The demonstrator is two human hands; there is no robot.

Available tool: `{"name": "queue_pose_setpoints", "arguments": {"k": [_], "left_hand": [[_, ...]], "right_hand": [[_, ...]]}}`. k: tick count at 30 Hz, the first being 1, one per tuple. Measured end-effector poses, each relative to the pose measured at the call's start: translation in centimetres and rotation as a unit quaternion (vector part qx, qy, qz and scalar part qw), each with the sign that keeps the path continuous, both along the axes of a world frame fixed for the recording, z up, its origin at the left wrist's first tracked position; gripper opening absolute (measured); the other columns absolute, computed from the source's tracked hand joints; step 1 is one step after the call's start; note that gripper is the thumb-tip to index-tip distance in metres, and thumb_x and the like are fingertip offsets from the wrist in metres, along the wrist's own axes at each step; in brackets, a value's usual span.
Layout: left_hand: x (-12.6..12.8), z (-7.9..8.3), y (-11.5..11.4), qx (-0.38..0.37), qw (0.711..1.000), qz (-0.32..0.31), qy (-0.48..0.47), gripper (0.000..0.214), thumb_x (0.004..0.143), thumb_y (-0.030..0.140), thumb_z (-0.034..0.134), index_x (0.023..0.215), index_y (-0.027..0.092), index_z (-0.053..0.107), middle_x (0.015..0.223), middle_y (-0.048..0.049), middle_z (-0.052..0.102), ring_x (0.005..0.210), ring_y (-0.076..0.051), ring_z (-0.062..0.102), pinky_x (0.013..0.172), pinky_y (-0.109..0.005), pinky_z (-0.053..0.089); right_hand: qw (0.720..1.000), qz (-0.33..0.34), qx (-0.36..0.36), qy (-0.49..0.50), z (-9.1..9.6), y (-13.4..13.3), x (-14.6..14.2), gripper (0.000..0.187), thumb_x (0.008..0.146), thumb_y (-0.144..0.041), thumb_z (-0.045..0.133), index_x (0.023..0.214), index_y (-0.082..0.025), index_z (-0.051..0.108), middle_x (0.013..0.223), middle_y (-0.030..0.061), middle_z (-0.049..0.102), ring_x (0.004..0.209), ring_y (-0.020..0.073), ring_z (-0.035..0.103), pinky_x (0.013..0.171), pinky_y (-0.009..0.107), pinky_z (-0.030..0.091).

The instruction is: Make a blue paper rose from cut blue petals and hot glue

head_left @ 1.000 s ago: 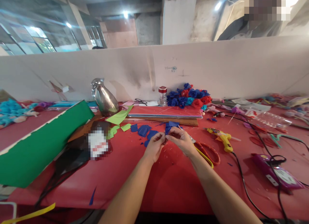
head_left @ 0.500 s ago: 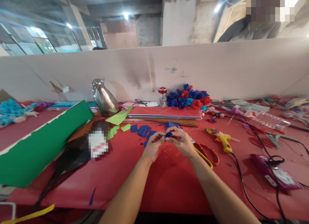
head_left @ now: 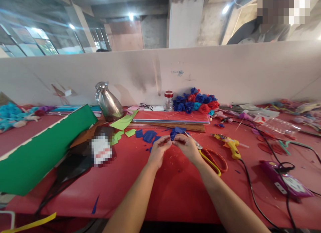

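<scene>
Both hands meet over the middle of the red table (head_left: 175, 193). My left hand (head_left: 158, 150) and my right hand (head_left: 187, 146) pinch a small rolled piece of blue paper (head_left: 173, 135) between their fingertips. Loose blue paper cut-outs (head_left: 149, 136) lie just beyond the left hand. Red-and-yellow scissors (head_left: 213, 157) rest right beside my right wrist. A heap of finished blue and red paper roses (head_left: 195, 101) sits against the white partition behind.
A green sheet (head_left: 42, 149) and a black bag lie at the left, a steel jug (head_left: 108, 102) and small jar (head_left: 169, 100) behind. A yellow glue gun (head_left: 230, 144), black cables and a purple power strip (head_left: 286, 179) lie at the right. A person stands beyond the partition.
The hands have kept working the blue paper piece, turning it between the fingertips and shifting slightly up and away. Nothing else on the table moved.
</scene>
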State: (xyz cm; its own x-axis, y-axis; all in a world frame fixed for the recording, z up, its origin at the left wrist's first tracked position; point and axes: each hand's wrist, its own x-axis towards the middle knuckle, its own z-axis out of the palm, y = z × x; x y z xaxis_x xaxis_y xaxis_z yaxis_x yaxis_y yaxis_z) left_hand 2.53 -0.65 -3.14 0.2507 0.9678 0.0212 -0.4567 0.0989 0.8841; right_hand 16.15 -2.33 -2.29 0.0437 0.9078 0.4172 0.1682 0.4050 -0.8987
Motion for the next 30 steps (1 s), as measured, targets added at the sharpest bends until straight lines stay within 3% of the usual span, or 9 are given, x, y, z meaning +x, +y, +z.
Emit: {"name": "queue_pose_setpoints", "arguments": {"k": [6, 18, 30], "left_hand": [[0.1, 0.3, -0.2, -0.03, 1.0, 0.0, 0.009, 0.026, 0.054, 0.026, 0.08, 0.077, 0.017, 0.071, 0.075, -0.0024, 0.067, 0.074, -0.015, 0.057, 0.074, -0.028, 0.041], [-0.3, 0.9, -0.3, -0.054, 0.997, -0.028, -0.039, 0.022, 0.046, 0.023, 0.083, 0.064, 0.016, 0.071, 0.065, -0.0003, 0.065, 0.064, -0.011, 0.054, 0.068, -0.023, 0.04], [-0.1, 0.1, 0.2, -0.037, 0.999, -0.007, -0.003, 0.025, 0.049, 0.023, 0.081, 0.07, 0.014, 0.072, 0.068, -0.0023, 0.066, 0.068, -0.014, 0.056, 0.071, -0.026, 0.039]], "right_hand": [[0.997, -0.015, -0.074, -0.001, -0.6, 0.1, 0.0, 0.019, 0.07, -0.037, 0.064, 0.071, -0.018, 0.067, 0.071, 0.0031, 0.066, 0.071, 0.0181, 0.058, 0.072, 0.032, 0.045], [0.999, 0.003, -0.052, 0.008, -1.2, 0.1, -0.8, 0.021, 0.071, -0.037, 0.063, 0.065, -0.017, 0.061, 0.063, 0.0, 0.057, 0.062, 0.0139, 0.05, 0.062, 0.027, 0.04], [0.999, -0.021, -0.04, 0.004, -2.1, 0.4, -1.2, 0.019, 0.072, -0.037, 0.06, 0.066, -0.019, 0.058, 0.065, 0.0011, 0.057, 0.064, 0.0152, 0.05, 0.061, 0.027, 0.042]]}}
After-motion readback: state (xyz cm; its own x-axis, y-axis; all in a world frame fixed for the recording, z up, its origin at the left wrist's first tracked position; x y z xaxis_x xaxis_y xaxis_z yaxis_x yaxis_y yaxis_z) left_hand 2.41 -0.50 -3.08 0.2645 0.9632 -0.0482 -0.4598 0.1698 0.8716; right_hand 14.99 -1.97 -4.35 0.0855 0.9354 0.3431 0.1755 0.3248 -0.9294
